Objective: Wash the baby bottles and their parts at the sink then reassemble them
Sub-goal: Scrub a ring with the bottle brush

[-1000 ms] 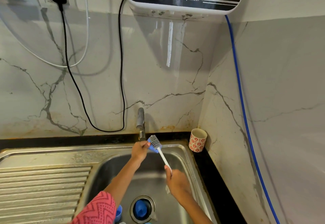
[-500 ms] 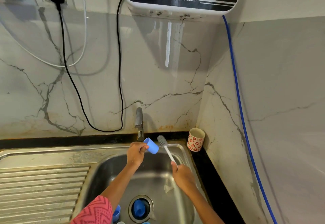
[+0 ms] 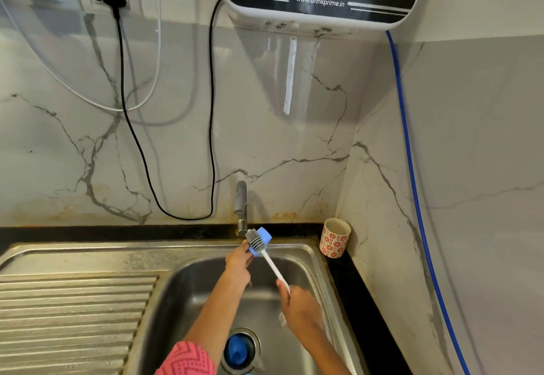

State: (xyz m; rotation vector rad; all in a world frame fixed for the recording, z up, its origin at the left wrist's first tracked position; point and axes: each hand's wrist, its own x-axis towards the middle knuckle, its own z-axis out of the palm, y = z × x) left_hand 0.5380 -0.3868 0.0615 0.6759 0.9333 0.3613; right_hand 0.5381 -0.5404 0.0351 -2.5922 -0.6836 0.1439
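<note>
1. The left hand [image 3: 238, 259] is raised over the back rim of the steel sink [image 3: 315, 259], at about 12 o'clock from the basin's centre, just below the tap [image 3: 241, 206]. Its fingers are curled and clamped on a small blue bottle cap [image 3: 263, 238], a smooth, rounded plastic cup shape.
2. The right hand [image 3: 300, 310] is lower, at about 3 o'clock in the basin. Its fingers are wrapped tightly round the thin white plastic handle of a bottle brush [image 3: 269, 262].
3. The brush's handle runs straight and slanted up toward 11 o'clock. Its head is a grey cylinder of short ribbed bristles, lying against the cap's side.
4. A second blue plastic part [image 3: 237, 351], rounded and glossy, sits in the round metal drain at the basin's 6 o'clock.
5. The sink is brushed stainless steel with a dull, water-marked sheen; its drainboard [image 3: 73, 315] at 9 o'clock is pressed into long parallel ridges.
6. The tap is a short upright metal tube rising from the dark, polished surface [image 3: 368, 315].
7. A cylindrical ceramic cup [image 3: 335, 239], white with red flower prints, stands in the corner at 2 o'clock, on the dark surface.
8. The walls are glossy pale marble with grey veins. A black cord [image 3: 210, 109] and a blue hose [image 3: 412, 168] hang down them.
9. A pink sleeve [image 3: 188, 360] with a zigzag weave covers the left upper arm.
</note>
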